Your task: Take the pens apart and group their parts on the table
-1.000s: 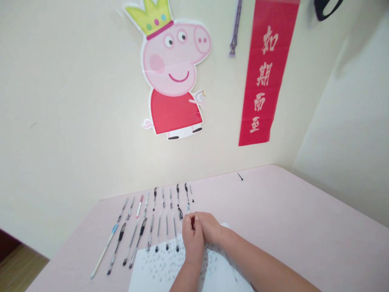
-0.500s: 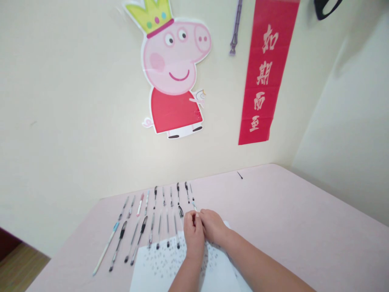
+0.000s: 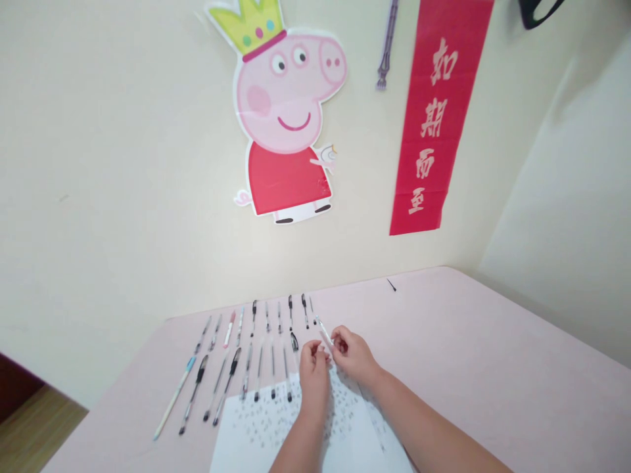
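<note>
Both hands are raised just above a pink table [image 3: 468, 341], over a white sheet of paper [image 3: 256, 440] covered in small scribbles. My right hand [image 3: 352, 355] pinches a thin white pen [image 3: 324, 332] that points up and to the left. My left hand [image 3: 314, 374] is closed beside it, its fingertips at the pen's lower end. I cannot tell whether a cap is in those fingers. Two rows of pens [image 3: 246, 348] lie side by side to the left of the hands.
The table stands in a corner against a cream wall with a cartoon pig cut-out [image 3: 286, 112] and a red banner [image 3: 438, 112]. A small dark object [image 3: 391, 284] lies near the table's far edge. Wooden floor [image 3: 34, 427] shows at lower left.
My two hands were pressed together low over the paper; they have drawn slightly apart, and the right hand has lifted the white pen so its tip shows above the fingers.
</note>
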{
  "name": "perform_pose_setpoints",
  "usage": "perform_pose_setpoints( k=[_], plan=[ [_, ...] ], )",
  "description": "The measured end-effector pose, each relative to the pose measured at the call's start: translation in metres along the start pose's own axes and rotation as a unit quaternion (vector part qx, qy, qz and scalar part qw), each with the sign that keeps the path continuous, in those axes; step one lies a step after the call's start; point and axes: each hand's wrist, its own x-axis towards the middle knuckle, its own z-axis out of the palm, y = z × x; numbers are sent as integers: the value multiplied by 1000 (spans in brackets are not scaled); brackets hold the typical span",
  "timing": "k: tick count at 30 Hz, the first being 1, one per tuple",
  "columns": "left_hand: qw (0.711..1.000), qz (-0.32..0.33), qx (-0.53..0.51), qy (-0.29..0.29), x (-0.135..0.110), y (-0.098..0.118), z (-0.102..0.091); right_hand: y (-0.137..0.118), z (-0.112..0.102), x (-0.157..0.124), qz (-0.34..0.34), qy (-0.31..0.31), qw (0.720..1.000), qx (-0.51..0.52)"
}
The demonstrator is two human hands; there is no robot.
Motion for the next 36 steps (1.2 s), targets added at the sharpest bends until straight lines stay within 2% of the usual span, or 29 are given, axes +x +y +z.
perform_pose_setpoints(
  k=[2,5,8,10,12,16,18,20,23,25,30,36],
  plan=[
    [999,-24,-46,0,1,-1,0,1,2,1,2,-17,992,126],
    [991,-61,-118,-1,3,-5,0,2,5,1,18,-89,962,257],
    [980,-95,-173,23,7,-10,-1,0,5,0,22,-177,933,312],
    [974,-104,-196,40,9,-12,-2,-2,3,-1,28,-201,924,324],
    [967,-112,-223,44,11,-12,-2,-5,1,-1,47,-189,927,321],
    [945,-138,-294,37,11,-7,0,-6,-3,2,104,-117,936,315],
    [937,-154,-313,14,9,-2,2,-4,-5,4,122,-83,931,334],
    [934,-170,-313,-36,6,1,4,-1,-6,6,134,-64,922,357],
    [927,-194,-295,-126,0,4,6,-2,-6,7,148,-68,908,386],
    [922,-212,-283,-159,-3,5,7,-3,-6,7,153,-85,902,394],
    [911,-248,-277,-180,-3,4,7,-2,-4,6,153,-107,900,395],
    [906,-241,-292,-191,-4,4,6,2,-4,7,153,-113,904,383]
  ],
)
